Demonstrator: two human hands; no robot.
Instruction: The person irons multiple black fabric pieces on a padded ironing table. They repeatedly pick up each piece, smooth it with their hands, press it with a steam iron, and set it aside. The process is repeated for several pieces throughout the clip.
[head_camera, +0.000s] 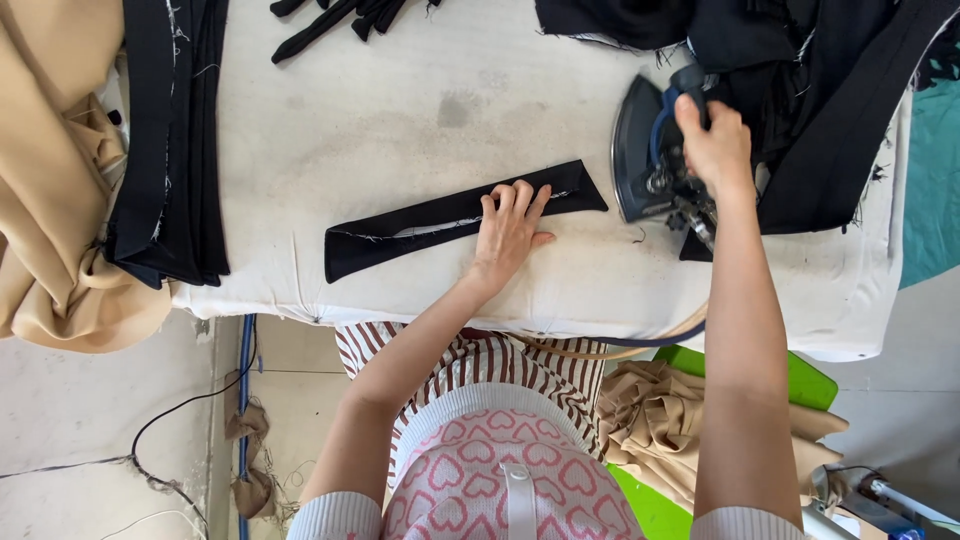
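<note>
— Where's the left hand (508, 232)?

— Flat on the black fabric strip (455, 217), fingers spread, palm pressing the strip's right part onto the white padded surface (400, 110). Nothing is pinched; the grip is open, just lying on the cloth.

— And the strip itself?

— It lies slantwise near the middle of the surface, its left end lower, its right end higher and pointing toward the iron (650, 160). A pale line of stitching or lining shows along its middle.

— The right hand (712, 140)?

— Wrapped around the iron's handle, grip clamped on it. The iron is tipped up on its side, its dark soleplate facing the strip, just beside the strip's right end but not touching it.

— What else is about?

— A stack of dark folded fabric (170, 150) at the left edge, tan cloth (50, 200) hanging beside it. More black cloth (830, 110) heaped behind the iron, and small black pieces (340, 18) at the far edge. More tan cloth sits on a green thing (815, 380) down on the right.
</note>
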